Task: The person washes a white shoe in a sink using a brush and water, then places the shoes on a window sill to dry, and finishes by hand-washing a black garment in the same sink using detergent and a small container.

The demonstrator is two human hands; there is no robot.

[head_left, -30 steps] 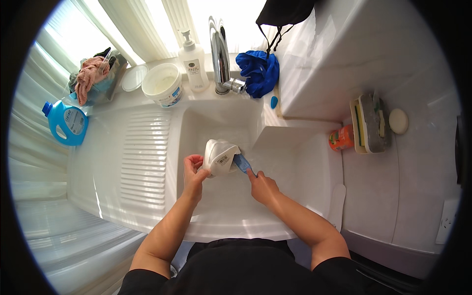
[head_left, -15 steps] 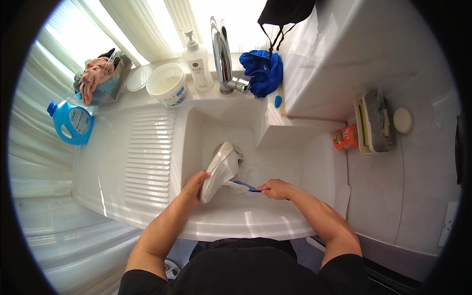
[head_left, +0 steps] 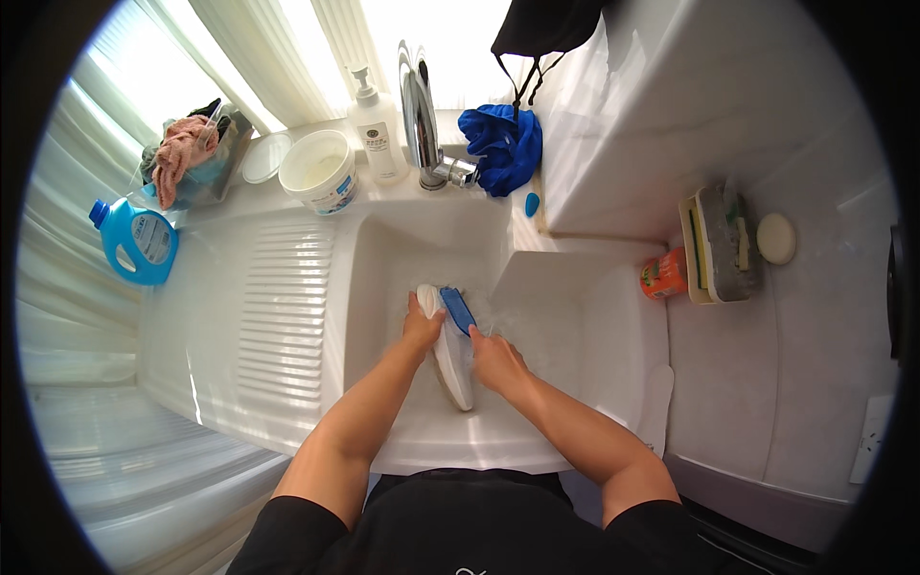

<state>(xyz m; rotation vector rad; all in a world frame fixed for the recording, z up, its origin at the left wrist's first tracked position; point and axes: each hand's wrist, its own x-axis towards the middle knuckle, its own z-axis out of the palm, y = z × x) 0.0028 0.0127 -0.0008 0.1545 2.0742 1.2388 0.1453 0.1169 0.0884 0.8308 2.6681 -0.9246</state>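
A white shoe (head_left: 453, 359) lies on its side low in the white sink basin (head_left: 383, 259). My left hand (head_left: 419, 329) grips the shoe at its upper left edge. My right hand (head_left: 495, 361) holds a blue brush (head_left: 457, 309) by its handle, and the brush head rests on the top end of the shoe. Both forearms come in from the lower edge and meet over the basin. The water around the shoe looks soapy.
A chrome tap (head_left: 420, 115) stands behind the basin with a soap pump bottle (head_left: 376, 134), a white tub (head_left: 319, 172) and a blue cloth (head_left: 502, 146). A ribbed drainboard (head_left: 278, 307) is at the left, a blue detergent jug (head_left: 136, 241) beyond it. Sponges (head_left: 717, 244) lie right.
The shoe has turned and dropped lower into the basin. The brush has moved from the shoe's right side up onto its top end, and both hands have shifted with it.
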